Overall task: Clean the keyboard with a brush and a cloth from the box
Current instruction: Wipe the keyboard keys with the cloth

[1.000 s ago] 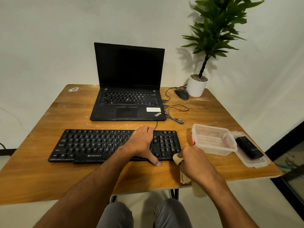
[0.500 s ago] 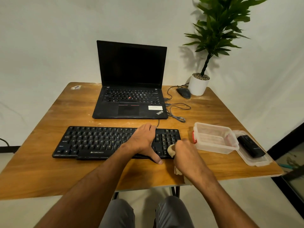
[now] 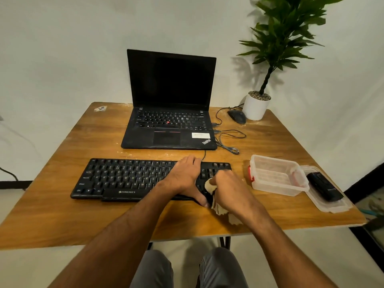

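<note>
The right hand (image 3: pixel 230 189) grips a beige cloth (image 3: pixel 216 201), its fingers curled around the bunched part, and it presses this bunch on the right end of the black keyboard (image 3: pixel 128 179), over the number pad. One second ago this hand was in front of the keyboard, at its right front corner; half a second ago it reached the front edge; now it is up on the keys, so it has moved away from the person and a little to the left. The loose tail of the cloth hangs down under the wrist and lies on the table (image 3: pixel 62 221) in front of the keyboard. The left hand (image 3: pixel 185 176) lies flat on the keyboard just left of the number pad, fingers straight and holding nothing, the thumb stretched along the front edge and almost touching the cloth; it has stayed in the same place through all three pictures. The keyboard also has not moved on the table. To the right of it stands the clear box (image 3: pixel 278 175) with a red clip on its left side, and its lid (image 3: pixel 332 206) lies just beside it with a black object (image 3: pixel 324 186) on top; I cannot tell what this object is. Behind the keyboard the laptop (image 3: pixel 170 100) is open with a dark screen, and a mouse (image 3: pixel 236 117) and a potted plant (image 3: pixel 270 59) are at the far right corner.
</note>
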Demonstrator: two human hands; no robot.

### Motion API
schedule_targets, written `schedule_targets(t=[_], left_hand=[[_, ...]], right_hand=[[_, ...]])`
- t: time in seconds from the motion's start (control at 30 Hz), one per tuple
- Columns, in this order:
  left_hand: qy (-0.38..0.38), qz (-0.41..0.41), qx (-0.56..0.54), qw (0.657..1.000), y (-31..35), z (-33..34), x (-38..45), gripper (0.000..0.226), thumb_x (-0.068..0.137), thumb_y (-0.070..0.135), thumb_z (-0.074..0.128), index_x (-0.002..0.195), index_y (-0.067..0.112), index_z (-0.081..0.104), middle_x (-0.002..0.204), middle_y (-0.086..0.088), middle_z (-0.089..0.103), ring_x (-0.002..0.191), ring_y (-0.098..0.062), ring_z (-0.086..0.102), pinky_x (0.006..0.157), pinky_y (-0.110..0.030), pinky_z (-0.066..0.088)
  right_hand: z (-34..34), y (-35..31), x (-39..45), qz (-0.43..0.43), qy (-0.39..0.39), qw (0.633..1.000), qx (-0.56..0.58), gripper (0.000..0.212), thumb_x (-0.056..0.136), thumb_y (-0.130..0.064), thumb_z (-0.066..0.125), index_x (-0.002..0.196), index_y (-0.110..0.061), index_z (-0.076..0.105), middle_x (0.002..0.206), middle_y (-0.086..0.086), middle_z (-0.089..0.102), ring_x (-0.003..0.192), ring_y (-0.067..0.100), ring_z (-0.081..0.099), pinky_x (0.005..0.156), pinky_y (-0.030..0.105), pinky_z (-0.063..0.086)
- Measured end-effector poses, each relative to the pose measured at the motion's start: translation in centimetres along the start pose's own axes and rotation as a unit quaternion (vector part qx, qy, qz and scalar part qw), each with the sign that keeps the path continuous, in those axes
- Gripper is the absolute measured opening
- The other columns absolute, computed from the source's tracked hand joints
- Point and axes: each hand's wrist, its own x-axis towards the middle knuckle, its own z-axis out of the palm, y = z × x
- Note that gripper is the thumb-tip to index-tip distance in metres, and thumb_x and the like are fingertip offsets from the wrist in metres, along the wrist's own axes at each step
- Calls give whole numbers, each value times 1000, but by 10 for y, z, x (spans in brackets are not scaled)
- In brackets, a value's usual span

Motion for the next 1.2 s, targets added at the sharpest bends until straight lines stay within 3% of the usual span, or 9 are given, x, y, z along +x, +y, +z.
schedule_targets(t=[0.13,0.27,0.4,0.57,0.67,0.77,0.83,1.1,1.2], left_hand=[[-6,-5,-4,1000,0,2,0,132,47,78,89,149,14,36,140,-2,40,125,-18,38,114,-36,37],[-13,-6,6,1000,0,1,1,129,47,83,85,145,13,39,136,-3,41,121,-18,39,113,-38,39],[-7,-4,2,1000,0,1,0,132,46,82,87,147,12,38,136,-3,41,122,-19,39,114,-38,39],[-11,-8,-4,1000,1,-1,-1,136,49,77,90,153,10,32,144,-5,38,130,-21,37,117,-36,34],[-15,-14,-1,1000,3,-1,-2,136,51,74,91,155,10,31,146,-6,38,133,-23,37,119,-37,34],[-16,-16,3,1000,5,0,-1,132,54,65,95,155,11,29,146,-6,38,133,-23,37,119,-38,33],[-18,-18,4,1000,5,-1,-1,130,55,63,96,155,12,30,145,-6,38,132,-22,37,119,-38,34],[-29,-24,7,999,5,-5,-1,137,50,78,89,154,10,32,146,-6,39,132,-23,38,119,-40,35],[-37,-25,11,999,7,-6,-3,136,51,77,89,155,10,30,147,-7,38,134,-24,38,119,-40,34]], right_hand=[[-2,7,-15,-2,-25,1000,-8,35,92,-14,69,126,-19,69,124,6,67,111,20,65,92,30,54],[-12,7,22,29,59,997,41,38,91,-5,66,127,-18,69,127,5,67,111,18,63,88,28,50],[-5,0,24,3,30,1000,7,29,92,-6,65,118,-16,73,119,8,64,94,19,62,76,28,51],[3,24,-14,-38,-17,999,-31,46,91,-7,66,132,-28,66,127,4,60,117,22,60,93,30,49],[7,27,-14,-21,17,1000,-10,44,89,-13,71,128,-32,68,124,0,65,111,18,60,93,30,49],[16,7,-14,-60,26,998,25,39,88,-23,75,127,-26,69,118,-3,61,111,15,58,94,29,50],[23,-1,-19,-68,24,997,21,41,89,-20,74,130,-22,68,118,-2,57,112,17,58,95,32,51],[10,36,-42,23,40,999,-27,45,93,-9,65,129,-35,67,123,-7,55,110,16,57,92,27,49],[5,33,-45,60,77,994,-44,41,91,-11,63,127,-30,69,130,0,55,111,19,59,93,29,50]])
